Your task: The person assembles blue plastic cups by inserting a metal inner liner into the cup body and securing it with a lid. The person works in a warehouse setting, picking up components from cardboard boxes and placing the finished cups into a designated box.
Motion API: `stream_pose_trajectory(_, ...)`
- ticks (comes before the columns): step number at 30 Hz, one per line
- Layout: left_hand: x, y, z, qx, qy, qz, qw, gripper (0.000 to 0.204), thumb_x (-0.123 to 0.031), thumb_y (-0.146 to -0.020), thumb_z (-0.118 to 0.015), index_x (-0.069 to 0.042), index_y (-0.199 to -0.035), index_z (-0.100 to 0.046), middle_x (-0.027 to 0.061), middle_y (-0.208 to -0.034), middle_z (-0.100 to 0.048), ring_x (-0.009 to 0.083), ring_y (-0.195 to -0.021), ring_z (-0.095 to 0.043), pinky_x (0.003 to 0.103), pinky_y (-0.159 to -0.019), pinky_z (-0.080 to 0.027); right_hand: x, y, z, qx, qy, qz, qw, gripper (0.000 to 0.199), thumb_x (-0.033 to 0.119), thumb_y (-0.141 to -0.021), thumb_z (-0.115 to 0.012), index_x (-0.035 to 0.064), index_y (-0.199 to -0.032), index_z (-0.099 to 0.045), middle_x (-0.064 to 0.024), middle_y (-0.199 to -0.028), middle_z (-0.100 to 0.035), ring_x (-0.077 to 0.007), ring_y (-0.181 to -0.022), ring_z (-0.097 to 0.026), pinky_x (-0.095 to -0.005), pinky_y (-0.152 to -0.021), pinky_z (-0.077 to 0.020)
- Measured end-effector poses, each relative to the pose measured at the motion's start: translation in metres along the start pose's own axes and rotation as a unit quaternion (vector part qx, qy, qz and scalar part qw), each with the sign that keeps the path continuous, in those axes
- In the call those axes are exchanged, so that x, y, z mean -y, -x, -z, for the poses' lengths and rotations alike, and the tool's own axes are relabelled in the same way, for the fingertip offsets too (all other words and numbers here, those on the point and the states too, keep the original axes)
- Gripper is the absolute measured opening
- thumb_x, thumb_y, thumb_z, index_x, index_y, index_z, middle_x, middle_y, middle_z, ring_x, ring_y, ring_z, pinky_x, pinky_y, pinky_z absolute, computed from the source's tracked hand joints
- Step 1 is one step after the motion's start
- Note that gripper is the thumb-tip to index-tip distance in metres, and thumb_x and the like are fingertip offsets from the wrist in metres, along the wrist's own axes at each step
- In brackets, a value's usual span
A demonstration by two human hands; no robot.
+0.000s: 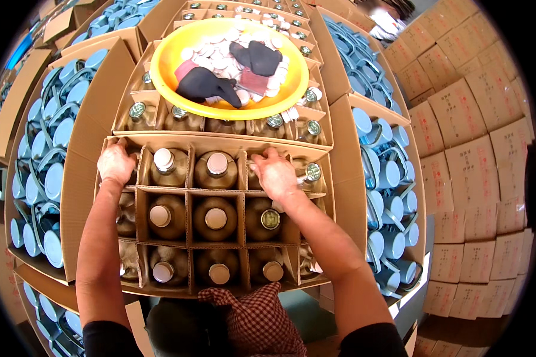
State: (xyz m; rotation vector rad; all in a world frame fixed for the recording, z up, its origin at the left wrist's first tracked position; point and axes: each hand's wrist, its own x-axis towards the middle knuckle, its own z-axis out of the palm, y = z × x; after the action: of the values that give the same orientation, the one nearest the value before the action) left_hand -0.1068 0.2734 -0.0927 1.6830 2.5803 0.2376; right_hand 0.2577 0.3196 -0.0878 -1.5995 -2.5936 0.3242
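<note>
Checked red-and-white cloth [257, 321] lies nearest, bunched below the near edge of an open cardboard carton [80, 178]. Cardboard dividers [190, 196] split the carton into cells, and each cell holds one brown glass bottle [215, 217] standing upright, long axis vertical, neck pointing up at the camera. Most bottles wear plain pale caps; one in the middle row, right of centre, has a dark printed lid [270, 219].

Both forearms reach up over the carton to its far row. Left hand [115, 162] rests at the far left corner, fingers curled over the carton wall and a bottle there; how tight its grip is cannot be told. Right hand [274, 174] lies palm down over a bottle in the far row, right of centre, fingers bent over the divider; whether it clasps the bottle cannot be told. Just beside it stands a bottle with a green-ringed lid [312, 172].

Beyond, a second carton of bottles carries a yellow bowl [167, 56] filled with white caps [220, 56], with dark gloves [205, 84] lying on top. Cartons of pale blue lidded containers [44, 166] flank both sides, and stacked closed boxes [470, 137] rise at the right.
</note>
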Motion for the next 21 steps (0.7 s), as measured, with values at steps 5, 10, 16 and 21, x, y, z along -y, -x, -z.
stream_pose_trajectory(5,-0.004,0.006,0.005,0.031,0.051,-0.002,0.998,0.047,-0.021,-0.069,-0.068,-0.009,-0.113,-0.059,0.0121,-0.12,-0.057,0.0303,-0.114,-0.052,0.039,-0.097,-0.043,-0.008,0.004,0.01,0.004,-0.095,0.027,0.995,0.041,0.025,-0.085,-0.061,0.0137,-0.123,-0.055,-0.0153,-0.124,-0.052,-0.0352,-0.115,-0.049,-0.0441,-0.096,-0.0425)
stream_pose_trajectory(10,-0.026,0.023,0.039,-0.003,0.029,-0.008,1.0,0.053,-0.022,-0.07,-0.07,-0.011,-0.12,-0.057,0.0149,-0.12,-0.058,0.0323,-0.118,-0.049,0.038,-0.099,-0.041,-0.041,0.041,0.017,-0.2,-0.184,-0.041,0.961,0.037,0.013,-0.079,-0.066,0.0156,-0.116,-0.06,-0.0119,-0.111,-0.064,-0.0299,-0.104,-0.06,-0.0392,-0.091,-0.0476)
stream_pose_trajectory(16,-0.175,0.121,0.044,0.19,0.306,-0.281,0.889,0.021,-0.017,-0.08,-0.063,-0.013,-0.1,-0.068,0.0162,-0.084,-0.067,0.031,-0.078,-0.065,0.04,-0.072,-0.052,-0.072,0.068,0.043,0.102,-0.007,-0.199,0.975,0.027,0.035,-0.09,-0.05,0.0213,-0.111,-0.063,-0.013,-0.093,-0.068,-0.0316,-0.088,-0.065,-0.0437,-0.078,-0.0512)
stream_pose_trajectory(21,-0.257,0.158,0.015,0.255,0.116,-0.345,0.896,0.036,-0.03,-0.078,-0.065,-0.008,-0.105,-0.058,0.0158,-0.087,-0.066,0.0311,-0.086,-0.065,0.044,-0.074,-0.051,-0.066,0.065,0.022,0.03,-0.126,-0.199,0.971,0.037,0.031,-0.083,-0.061,0.0173,-0.117,-0.061,-0.0174,-0.098,-0.067,-0.0328,-0.096,-0.062,-0.042,-0.085,-0.0477)
